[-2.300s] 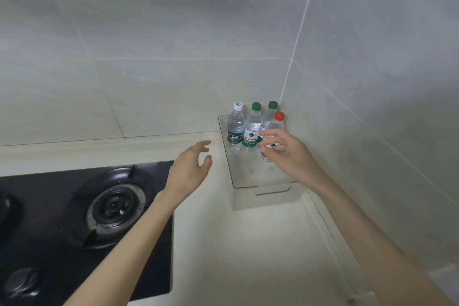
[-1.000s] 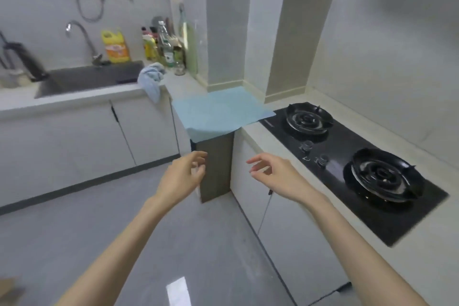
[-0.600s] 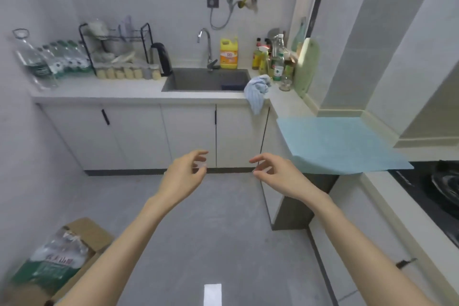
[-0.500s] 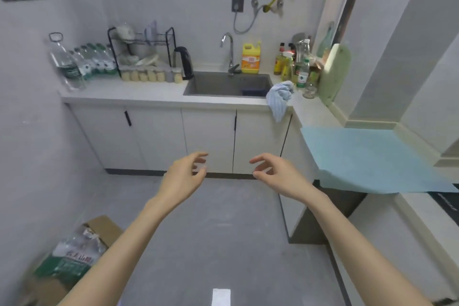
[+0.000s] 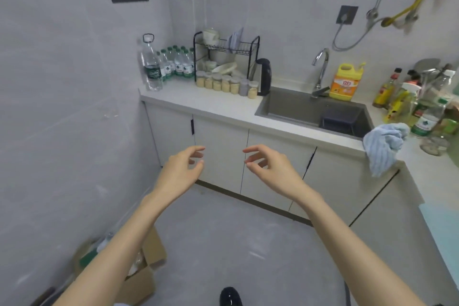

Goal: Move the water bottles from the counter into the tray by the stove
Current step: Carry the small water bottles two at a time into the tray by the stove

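View has swung off the stove and tray toward the sink counter; left hand [image 5: 182,170] and right hand [image 5: 269,169] both empty, fingers loosely curled, mid-frame; one large bottle [image 5: 150,64] plus small water bottles [image 5: 177,63], count unclear, upper left on counter [image 5: 216,104].

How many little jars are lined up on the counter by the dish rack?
7 jars, side by side in one row on the counter, in front of the dish rack, ending at the kettle. More may hide behind.
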### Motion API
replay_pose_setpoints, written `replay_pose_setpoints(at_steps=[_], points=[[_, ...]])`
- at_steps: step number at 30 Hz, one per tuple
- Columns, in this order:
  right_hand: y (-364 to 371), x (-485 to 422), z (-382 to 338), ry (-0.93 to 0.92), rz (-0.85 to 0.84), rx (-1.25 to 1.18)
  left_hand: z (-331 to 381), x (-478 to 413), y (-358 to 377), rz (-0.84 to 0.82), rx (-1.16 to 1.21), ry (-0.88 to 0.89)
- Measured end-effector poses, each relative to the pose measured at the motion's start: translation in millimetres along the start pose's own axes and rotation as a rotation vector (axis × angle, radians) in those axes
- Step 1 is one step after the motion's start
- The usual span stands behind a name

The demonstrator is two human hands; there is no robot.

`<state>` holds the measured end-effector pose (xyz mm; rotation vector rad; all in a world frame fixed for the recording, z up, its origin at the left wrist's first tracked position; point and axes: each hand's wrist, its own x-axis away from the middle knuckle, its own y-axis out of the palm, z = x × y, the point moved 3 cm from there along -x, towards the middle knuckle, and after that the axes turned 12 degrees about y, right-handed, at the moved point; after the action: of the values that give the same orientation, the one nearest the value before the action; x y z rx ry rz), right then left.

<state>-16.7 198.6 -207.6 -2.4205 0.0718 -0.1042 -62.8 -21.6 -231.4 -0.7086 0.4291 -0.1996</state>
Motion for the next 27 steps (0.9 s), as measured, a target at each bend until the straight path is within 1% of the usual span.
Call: replay_pose_setpoints(at_steps=[4, 10, 17, 27], points=[[-1.4, -93.0, -13.0, -0.063, -0.069, 0.008, -34.9, -72.2, -13.1, 0.075, -0.018, -0.057], [-3.0, -218.6, -42.8, -0.141, -0.106, -0.019, -72.9, -167.0, -40.0, 0.205, -0.028, -0.130], [14.9, -338.5, -75.0, -0.199, -0.145, -0.014, -133.5, -248.8, -65.3, 0.240, -0.077, -0.184], [71.7, -530.8, -126.3, -0.221, -0.181, -0.021, -260.1, -396.2, -108.3, 0.278, -0.082, -0.210]])
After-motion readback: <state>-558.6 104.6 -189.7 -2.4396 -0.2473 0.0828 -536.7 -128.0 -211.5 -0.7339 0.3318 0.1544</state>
